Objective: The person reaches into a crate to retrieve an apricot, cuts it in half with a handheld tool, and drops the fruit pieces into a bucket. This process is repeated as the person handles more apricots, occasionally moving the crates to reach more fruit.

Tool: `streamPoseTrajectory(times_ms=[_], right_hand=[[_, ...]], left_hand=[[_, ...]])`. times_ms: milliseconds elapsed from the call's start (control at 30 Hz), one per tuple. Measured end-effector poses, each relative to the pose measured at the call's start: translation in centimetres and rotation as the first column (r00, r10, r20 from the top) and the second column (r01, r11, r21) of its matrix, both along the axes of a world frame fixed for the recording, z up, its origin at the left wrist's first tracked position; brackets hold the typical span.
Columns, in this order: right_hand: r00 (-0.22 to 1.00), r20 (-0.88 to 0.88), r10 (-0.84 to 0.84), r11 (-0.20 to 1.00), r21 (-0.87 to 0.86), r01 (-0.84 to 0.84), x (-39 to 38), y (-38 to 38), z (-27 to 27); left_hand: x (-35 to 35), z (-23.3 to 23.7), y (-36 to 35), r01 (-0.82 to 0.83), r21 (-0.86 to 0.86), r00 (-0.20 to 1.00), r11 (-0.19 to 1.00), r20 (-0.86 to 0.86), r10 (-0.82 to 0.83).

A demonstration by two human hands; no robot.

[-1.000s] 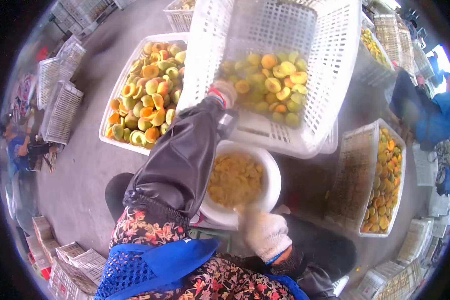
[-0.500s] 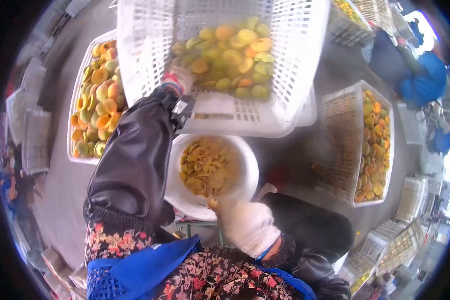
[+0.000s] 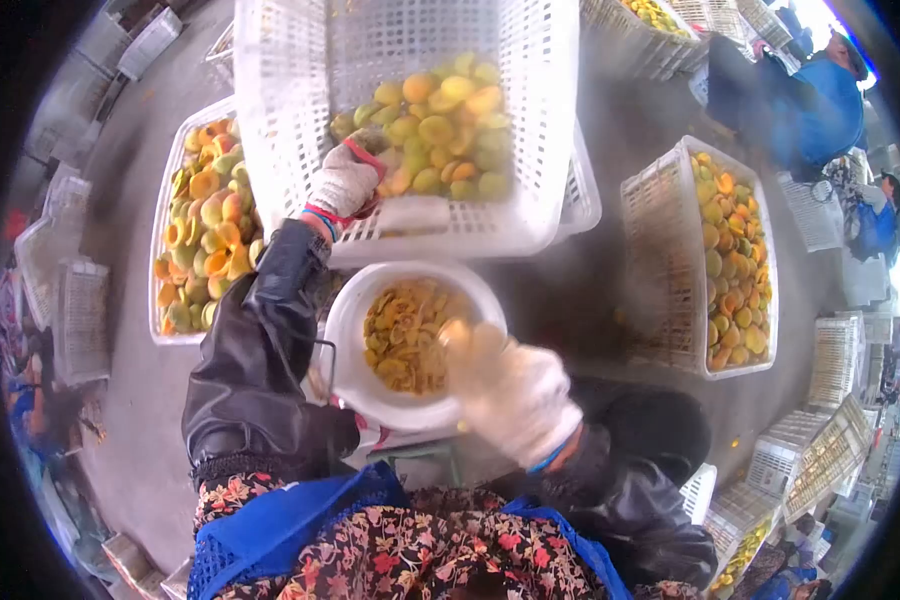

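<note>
My left hand (image 3: 348, 182), in a whitish knit glove with red edging, reaches over the near left side of a white slatted crate (image 3: 537, 140). Its fingers touch the green and orange peach-like fruit (image 3: 436, 130) inside; whether they grip one is hidden. Below the crate stands a white bucket (image 3: 482, 290) with yellowish fruit scraps (image 3: 405, 335) in it. My right hand (image 3: 520, 395), gloved and blurred, is closed over the bucket's right rim. A tan tip shows at its fingers, too smeared to name.
A crate of halved fruit (image 3: 205, 215) stands at left, and another fruit-filled crate (image 3: 740, 265) at right. Stacked white crates (image 3: 835, 360) line the far right. A person in blue (image 3: 820, 105) bends at the upper right.
My right hand has moved up from below the bucket's rim to over its right side. My left hand stays at the fruit, its wrist slightly lower. The whole view has shifted a little.
</note>
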State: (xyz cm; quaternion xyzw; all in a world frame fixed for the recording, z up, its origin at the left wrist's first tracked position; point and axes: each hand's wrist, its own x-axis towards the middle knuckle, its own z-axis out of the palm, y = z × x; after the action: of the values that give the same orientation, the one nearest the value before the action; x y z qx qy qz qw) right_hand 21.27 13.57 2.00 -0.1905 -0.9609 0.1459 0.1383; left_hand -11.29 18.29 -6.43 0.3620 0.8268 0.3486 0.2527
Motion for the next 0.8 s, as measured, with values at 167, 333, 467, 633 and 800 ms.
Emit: streamPoseTrajectory(times_ms=[167, 333, 467, 633, 800], right_hand=[[0.967, -0.147, -0.210, 0.954, -0.246, 0.170, -2.1, -0.5, 1.7], [0.979, -0.176, -0.104, 0.976, -0.210, 0.066, -3.2, -3.0, 1.2], [0.970, -0.241, 0.044, 0.992, -0.101, -0.070, -3.1, -4.4, 0.2], [0.968, -0.238, 0.079, 0.992, -0.077, -0.100, -3.1, -5.7, 0.9], [0.966, -0.211, 0.153, 0.982, -0.075, -0.172, -3.1, -5.8, 0.4]], left_hand=[[6.1, 2.3, -9.6, 0.053, 0.431, 0.963, 0.901, 0.216, -0.160], [12.9, 5.1, -16.1, 0.176, 0.510, 0.983, 0.842, -0.043, -0.179], [13.7, 5.5, -19.1, 0.195, 0.510, 0.963, 0.838, -0.263, -0.064], [15.3, 6.0, -19.7, -0.071, 0.651, 0.996, 0.756, 0.003, 0.091], [14.9, 4.9, -19.4, -0.119, 0.675, 0.993, 0.728, 0.089, 0.080]])
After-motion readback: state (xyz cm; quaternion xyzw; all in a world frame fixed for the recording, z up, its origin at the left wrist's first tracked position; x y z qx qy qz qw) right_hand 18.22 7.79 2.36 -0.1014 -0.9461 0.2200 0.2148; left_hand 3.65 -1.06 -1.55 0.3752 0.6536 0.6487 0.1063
